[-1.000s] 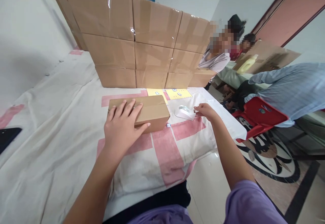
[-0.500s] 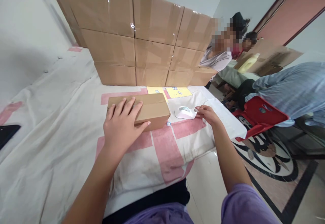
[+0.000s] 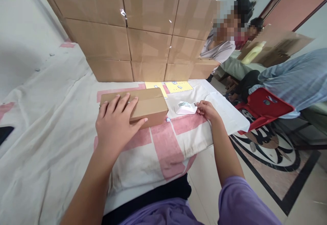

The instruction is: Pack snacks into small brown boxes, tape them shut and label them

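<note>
A closed brown cardboard box (image 3: 148, 103) lies on the cloth-covered table in front of me. My left hand (image 3: 113, 117) rests on its left part, fingers spread over the top and thumb along the front upper edge. To the right of the box stands a small white tape dispenser (image 3: 184, 110) with a roll of clear tape in it. The fingers of my right hand (image 3: 206, 110) are pinched together at the dispenser's right end. Whether they grip the loose tape or the body is too small to tell.
Stacked, taped cardboard boxes (image 3: 149, 48) form a wall behind. Yellow printed sheets (image 3: 179, 87) and a tiny pale-blue piece (image 3: 168, 119) lie near the box. A dark flat object (image 3: 5, 133) is at far left. Other people sit beyond the right side, near a red chair (image 3: 267, 107).
The view has shifted slightly, so the stacked boxes and table sit a little higher and further left. Both hands keep their places on the box and at the tape dispenser.
</note>
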The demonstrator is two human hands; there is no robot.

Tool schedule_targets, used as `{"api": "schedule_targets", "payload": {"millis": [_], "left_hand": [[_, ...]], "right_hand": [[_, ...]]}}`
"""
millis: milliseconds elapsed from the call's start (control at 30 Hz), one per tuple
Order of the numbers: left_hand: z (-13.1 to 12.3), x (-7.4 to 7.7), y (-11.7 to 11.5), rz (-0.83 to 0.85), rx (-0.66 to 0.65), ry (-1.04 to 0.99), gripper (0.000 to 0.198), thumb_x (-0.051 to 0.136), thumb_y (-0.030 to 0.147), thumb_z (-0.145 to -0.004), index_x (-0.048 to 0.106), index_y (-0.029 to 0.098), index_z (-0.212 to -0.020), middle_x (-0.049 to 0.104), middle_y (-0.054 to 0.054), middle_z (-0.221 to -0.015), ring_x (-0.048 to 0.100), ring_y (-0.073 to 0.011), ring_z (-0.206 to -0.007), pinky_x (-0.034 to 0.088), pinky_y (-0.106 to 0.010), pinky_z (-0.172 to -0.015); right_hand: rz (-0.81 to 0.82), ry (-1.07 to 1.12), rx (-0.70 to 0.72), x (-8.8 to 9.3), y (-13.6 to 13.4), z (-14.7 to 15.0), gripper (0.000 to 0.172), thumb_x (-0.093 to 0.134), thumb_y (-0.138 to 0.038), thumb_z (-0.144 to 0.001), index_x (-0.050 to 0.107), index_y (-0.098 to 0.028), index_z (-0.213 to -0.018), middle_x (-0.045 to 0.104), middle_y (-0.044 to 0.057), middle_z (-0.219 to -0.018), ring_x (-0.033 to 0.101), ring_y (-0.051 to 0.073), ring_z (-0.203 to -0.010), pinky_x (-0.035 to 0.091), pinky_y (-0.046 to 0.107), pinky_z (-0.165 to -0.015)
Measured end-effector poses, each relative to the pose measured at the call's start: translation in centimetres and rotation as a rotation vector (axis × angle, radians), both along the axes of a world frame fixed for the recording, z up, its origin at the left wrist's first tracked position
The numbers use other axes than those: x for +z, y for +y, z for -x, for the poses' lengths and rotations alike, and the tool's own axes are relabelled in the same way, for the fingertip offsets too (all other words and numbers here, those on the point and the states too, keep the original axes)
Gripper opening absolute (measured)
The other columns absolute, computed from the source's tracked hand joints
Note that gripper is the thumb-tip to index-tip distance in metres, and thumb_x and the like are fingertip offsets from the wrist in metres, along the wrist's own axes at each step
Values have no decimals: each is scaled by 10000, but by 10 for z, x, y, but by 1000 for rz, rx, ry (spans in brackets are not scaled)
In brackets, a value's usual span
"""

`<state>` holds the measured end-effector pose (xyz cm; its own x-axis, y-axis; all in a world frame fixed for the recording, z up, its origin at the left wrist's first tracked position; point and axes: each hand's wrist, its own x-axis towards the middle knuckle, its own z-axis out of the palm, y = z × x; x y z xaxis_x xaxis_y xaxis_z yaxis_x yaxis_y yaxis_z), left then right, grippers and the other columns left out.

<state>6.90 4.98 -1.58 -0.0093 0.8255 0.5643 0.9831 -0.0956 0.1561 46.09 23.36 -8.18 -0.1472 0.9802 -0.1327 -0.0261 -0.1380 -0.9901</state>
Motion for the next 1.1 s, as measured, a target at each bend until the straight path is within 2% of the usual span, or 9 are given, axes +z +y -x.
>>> {"api": "schedule_targets", "payload": {"millis": [100, 367, 533, 733, 967, 1100], "left_hand": [[-1, -1, 0, -8, 1, -16, 601, 597, 516, -910, 518, 262, -1449, 508, -102, -1544, 436, -365, -1438, 248, -527, -1212], [-1, -4, 3, -31, 0, -16, 634, 643, 519, -880, 513, 284, -1454, 511, -98, -1542, 441, -371, -1433, 282, -532, -1189], [-2, -5, 4, -46, 14, 4, 648, 648, 531, -876, 517, 275, -1456, 530, -107, -1525, 452, -380, -1422, 302, -533, -1174], [-3, -7, 5, -98, 23, 15, 624, 615, 566, -885, 567, 241, -1416, 561, -114, -1496, 496, -384, -1385, 328, -525, -1160], [-2, -11, 6, -112, 16, 6, 654, 628, 588, -864, 554, 268, -1429, 563, -101, -1495, 491, -382, -1389, 313, -533, -1167], [-2, -10, 4, -91, 23, -5, 657, 640, 579, -864, 525, 297, -1447, 542, -78, -1519, 473, -367, -1409, 300, -521, -1180]], "right_hand": [[-7, 46, 32, 5, -2, 4, 508, 921, -291, -592, 419, -211, -616, 493, -36, -474, 455, 77, -407, 178, 168, -339], [-125, 69, -72, 7, -5, 12, 472, 876, -242, -579, 410, -218, -644, 566, -37, -578, 436, 66, -401, 185, 179, -339], [-164, 57, -84, 6, -4, 11, 457, 873, -249, -591, 423, -223, -671, 600, -38, -647, 432, 67, -420, 224, 194, -349], [-200, 104, -82, 0, -5, 15, 441, 875, -255, -622, 444, -227, -710, 605, -47, -691, 277, 39, -427, 265, 202, -371], [-254, 163, -86, 4, -9, 20, 411, 828, -263, -647, 430, -236, -747, 533, -71, -660, 225, 30, -409, 205, 186, -357], [-251, 101, -130, 6, -10, 22, 393, 789, -251, -641, 419, -244, -774, 536, -70, -678, 234, 29, -406, 224, 184, -363]]}}
